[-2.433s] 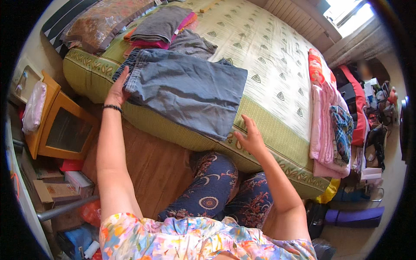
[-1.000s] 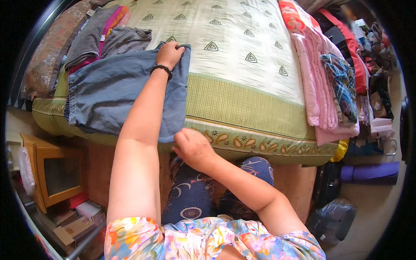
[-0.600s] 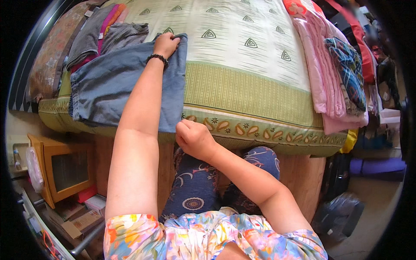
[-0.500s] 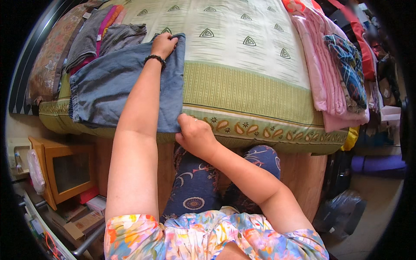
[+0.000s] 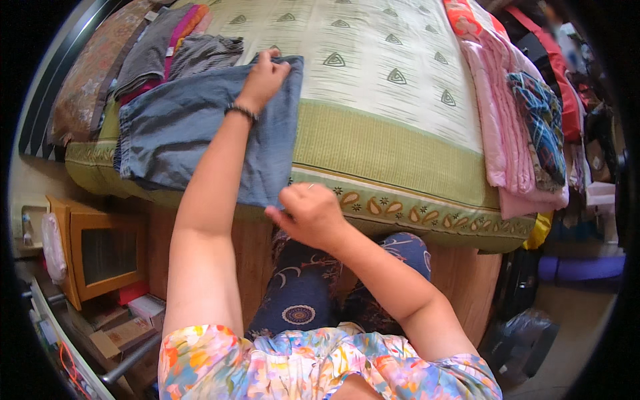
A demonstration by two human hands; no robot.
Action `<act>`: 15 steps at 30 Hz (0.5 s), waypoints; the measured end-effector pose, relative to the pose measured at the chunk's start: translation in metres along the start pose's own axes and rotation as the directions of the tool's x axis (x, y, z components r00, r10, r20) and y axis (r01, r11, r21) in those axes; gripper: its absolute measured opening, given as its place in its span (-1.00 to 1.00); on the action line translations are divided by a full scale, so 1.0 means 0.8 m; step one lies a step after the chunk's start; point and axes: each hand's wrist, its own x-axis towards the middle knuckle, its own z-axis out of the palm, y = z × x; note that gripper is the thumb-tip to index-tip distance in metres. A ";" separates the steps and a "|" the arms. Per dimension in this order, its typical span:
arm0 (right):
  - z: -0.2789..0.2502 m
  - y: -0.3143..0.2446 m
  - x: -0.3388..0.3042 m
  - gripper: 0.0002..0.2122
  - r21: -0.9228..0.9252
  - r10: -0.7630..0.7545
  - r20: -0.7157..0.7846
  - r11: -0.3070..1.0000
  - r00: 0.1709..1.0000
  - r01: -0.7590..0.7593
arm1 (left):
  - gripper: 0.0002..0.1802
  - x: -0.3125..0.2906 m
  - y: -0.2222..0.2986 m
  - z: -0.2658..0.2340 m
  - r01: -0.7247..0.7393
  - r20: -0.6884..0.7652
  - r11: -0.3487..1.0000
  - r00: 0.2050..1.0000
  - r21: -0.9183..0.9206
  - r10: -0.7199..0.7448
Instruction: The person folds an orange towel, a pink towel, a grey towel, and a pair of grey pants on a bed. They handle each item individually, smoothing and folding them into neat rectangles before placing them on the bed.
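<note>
A folded blue denim garment [image 5: 180, 140] lies near the bed's front edge, on the left side. My left hand [image 5: 265, 79], wearing a dark bead bracelet, rests over its far right corner with fingers loosely apart. At the near right corner, my right hand [image 5: 308, 212] is closed, fingers curled and thumb against the cloth's edge. My left forearm crosses above the garment and hides part of it. Beyond the denim lies a striped grey garment [image 5: 207, 57], beside folded grey cloth [image 5: 150, 53] and magenta cloth.
The bed [image 5: 393, 143] has a green and white patterned sheet. Pink folded bedding [image 5: 497, 127] lies at the right, with a blue plaid cloth [image 5: 540, 120] on it. A patterned pillow [image 5: 93, 87] is at far left. A wooden cabinet [image 5: 77, 267] stands below left.
The view has shifted slightly, moving the bed to the right in the picture. My left fingers have loosened and spread at the far corner. My right hand stays by the near corner.
</note>
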 end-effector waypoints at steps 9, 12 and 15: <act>0.051 0.031 0.024 -0.90 -0.175 0.008 -0.071 0.984 0.997 -0.021 | -0.36 -0.098 -0.002 0.024 -0.297 0.201 0.659 0.955 0.691 0.219; 0.047 0.034 0.065 -0.91 0.127 0.314 -0.160 0.947 0.936 -0.296 | -0.38 -0.095 -0.012 0.022 -0.294 0.162 0.647 0.953 0.703 0.257; 0.069 0.075 0.139 -0.66 0.097 0.222 -0.225 0.974 0.949 -0.205 | -0.35 -0.104 -0.004 0.016 -0.359 0.270 0.507 0.932 0.783 0.243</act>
